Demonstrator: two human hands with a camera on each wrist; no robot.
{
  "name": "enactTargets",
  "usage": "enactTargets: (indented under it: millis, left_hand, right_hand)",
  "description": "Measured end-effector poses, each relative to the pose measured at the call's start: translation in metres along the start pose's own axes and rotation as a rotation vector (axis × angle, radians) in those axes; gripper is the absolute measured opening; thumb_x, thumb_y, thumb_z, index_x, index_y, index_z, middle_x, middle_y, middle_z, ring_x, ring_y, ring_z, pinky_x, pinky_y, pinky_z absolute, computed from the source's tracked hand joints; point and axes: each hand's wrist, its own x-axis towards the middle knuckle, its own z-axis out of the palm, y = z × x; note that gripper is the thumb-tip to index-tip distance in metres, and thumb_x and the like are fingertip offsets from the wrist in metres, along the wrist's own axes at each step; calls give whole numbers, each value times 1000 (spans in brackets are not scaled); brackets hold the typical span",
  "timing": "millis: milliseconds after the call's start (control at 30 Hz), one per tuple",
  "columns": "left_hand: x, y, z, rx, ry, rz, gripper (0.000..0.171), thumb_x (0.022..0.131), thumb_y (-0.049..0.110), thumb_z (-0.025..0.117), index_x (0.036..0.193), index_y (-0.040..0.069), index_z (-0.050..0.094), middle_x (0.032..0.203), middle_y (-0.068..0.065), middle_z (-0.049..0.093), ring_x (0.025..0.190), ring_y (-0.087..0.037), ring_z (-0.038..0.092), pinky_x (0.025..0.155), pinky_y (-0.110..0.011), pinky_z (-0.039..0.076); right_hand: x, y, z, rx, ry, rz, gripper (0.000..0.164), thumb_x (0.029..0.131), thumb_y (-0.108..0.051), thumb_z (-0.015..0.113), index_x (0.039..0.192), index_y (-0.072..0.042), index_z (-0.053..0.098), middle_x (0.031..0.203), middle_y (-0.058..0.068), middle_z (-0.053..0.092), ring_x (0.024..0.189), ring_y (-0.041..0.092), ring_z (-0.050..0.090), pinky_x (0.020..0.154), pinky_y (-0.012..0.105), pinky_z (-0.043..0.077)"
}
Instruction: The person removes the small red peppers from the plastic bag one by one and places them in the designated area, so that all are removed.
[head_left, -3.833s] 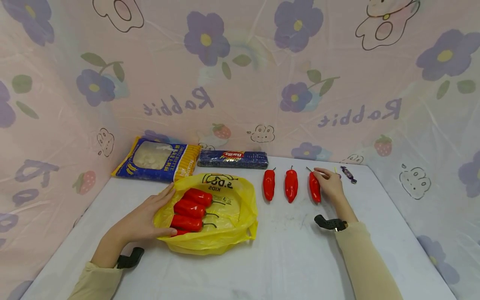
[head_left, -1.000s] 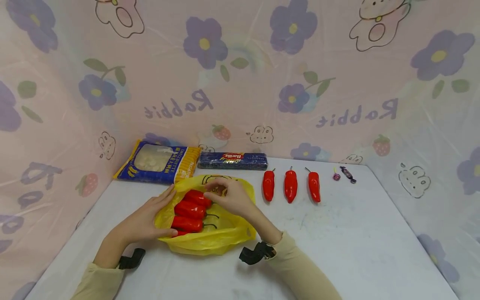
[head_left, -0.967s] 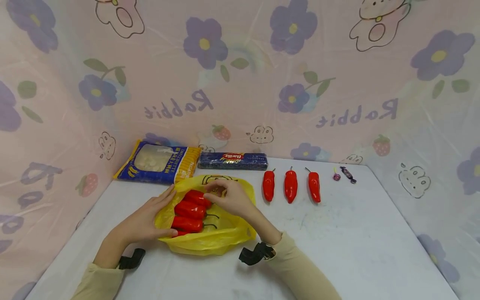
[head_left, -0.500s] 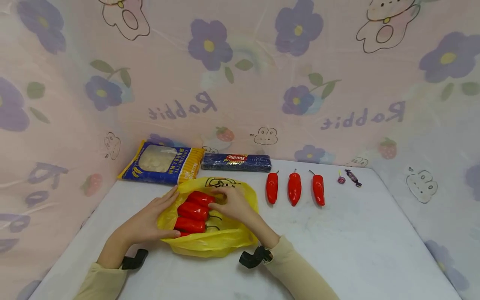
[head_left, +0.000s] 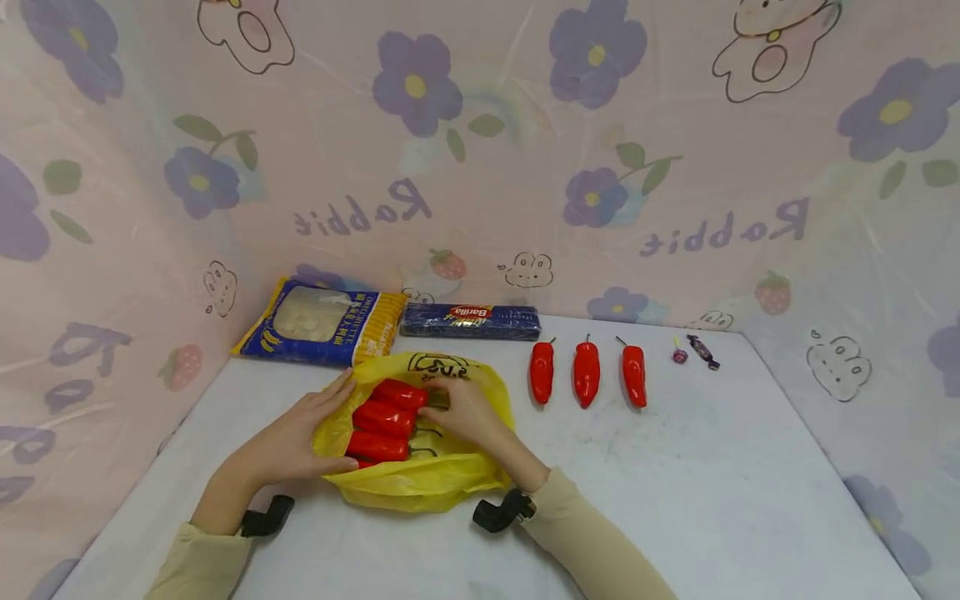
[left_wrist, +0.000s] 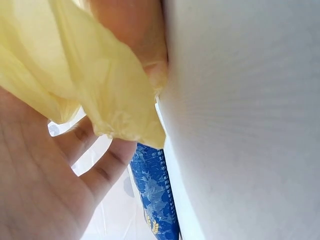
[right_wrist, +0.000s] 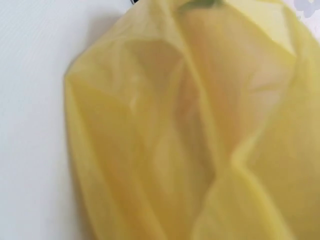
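Left hand (head_left: pixel 288 442) gripped the yellow bag (head_left: pixel 420 493) by its side; right hand (head_left: pixel 471 412) pinched the rearmost pepper (head_left: pixel 397 393) inside it at the stem end. Orecchiette pack (head_left: pixel 315 319) and spaghetti pack (head_left: pixel 470 322) lay just behind, three loose peppers (head_left: pixel 587 375) to the right. Frontmost pepper (head_left: pixel 366 464) was mostly hidden by rim and thumb; bag film blocked the right wrist view.
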Motion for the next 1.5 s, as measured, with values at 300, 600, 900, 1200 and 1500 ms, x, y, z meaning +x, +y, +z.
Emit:
enactTargets:
  millis: [300, 600, 900, 1200, 1500]
  left_hand:
    - [0, -1, -1, -9, -9, -12, 117, 80, 67, 82, 167, 8, 32, 178, -9, 19, 150, -45, 39, 112, -71, 43]
    - [3, -3, 2, 5, -8, -8, 116, 81, 68, 81, 168, 9, 31, 178, -8, 19, 149, -44, 40, 111, -71, 44]
    - [3, -2, 1, 8, -18, -18, 117, 81, 68, 81, 168, 9, 31, 178, -9, 18, 150, -46, 38, 112, -71, 44]
    - [1, -3, 1, 0, -14, -10, 117, 80, 68, 82, 168, 9, 31, 178, -8, 17, 149, -45, 39, 112, -72, 43]
    - [1, -1, 0, 2, -9, -3, 116, 80, 66, 83, 167, 6, 32, 178, -10, 19, 148, -45, 41, 113, -71, 43]
  right_hand:
    - [1, 4, 8, 16, 21, 3, 46, 93, -20, 83, 133, -1, 71, 134, 14, 73, 127, 31, 67, 111, 44, 54]
    - [1, 8, 10, 27, 56, -41, 42, 93, -16, 83, 129, 1, 72, 130, 14, 74, 125, 31, 68, 110, 42, 54]
    - [1, 4, 5, 26, 43, -6, 42, 92, -16, 83, 130, -2, 71, 131, 12, 74, 122, 28, 69, 108, 41, 56]
    - [2, -5, -6, 4, 72, -40, 40, 92, -16, 83, 129, -6, 72, 122, 7, 77, 108, 22, 69, 98, 37, 57]
    - [-3, -15, -22, -21, 121, -56, 39, 92, -19, 80, 129, -10, 73, 128, 5, 75, 113, 26, 63, 104, 44, 51]
